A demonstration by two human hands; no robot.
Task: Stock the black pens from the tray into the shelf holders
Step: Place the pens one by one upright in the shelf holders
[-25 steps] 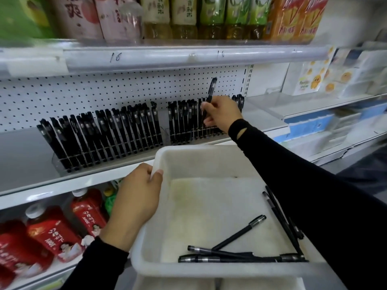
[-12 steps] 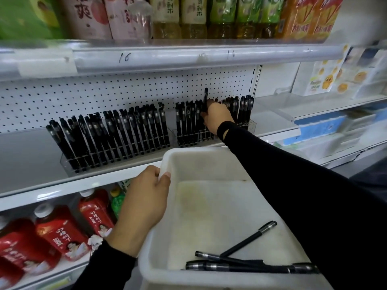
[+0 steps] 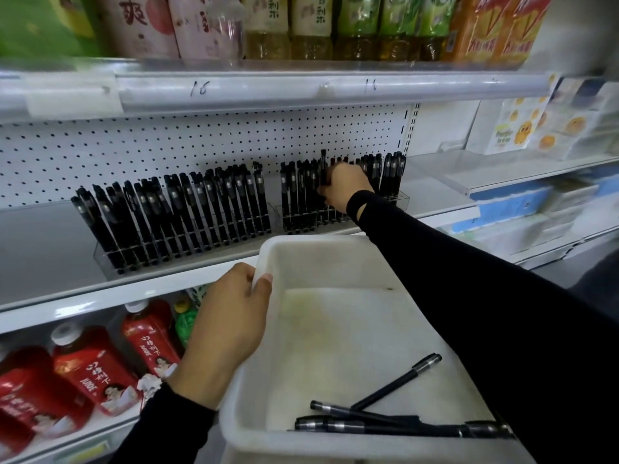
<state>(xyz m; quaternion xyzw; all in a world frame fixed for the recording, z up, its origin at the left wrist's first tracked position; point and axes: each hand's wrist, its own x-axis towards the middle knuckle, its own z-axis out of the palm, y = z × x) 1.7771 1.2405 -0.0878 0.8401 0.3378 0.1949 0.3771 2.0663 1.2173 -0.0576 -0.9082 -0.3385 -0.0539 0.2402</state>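
My left hand grips the left rim of the white tray, thumb inside the rim. Several black pens lie in the tray's near right corner, partly hidden by my right sleeve. My right hand reaches into the right clear holder on the shelf and pinches an upright black pen, whose top sticks out above the row of pens there. The left clear holder is filled with slanted black pens.
A white pegboard backs the shelf. Drink bottles stand on the shelf above, red juice bottles on the shelf below. Paper goods fill the shelves at right. Bare grey shelf lies left of the holders.
My right hand has carried the pen down from above the row into the right holder. My left hand keeps its grip on the tray rim.
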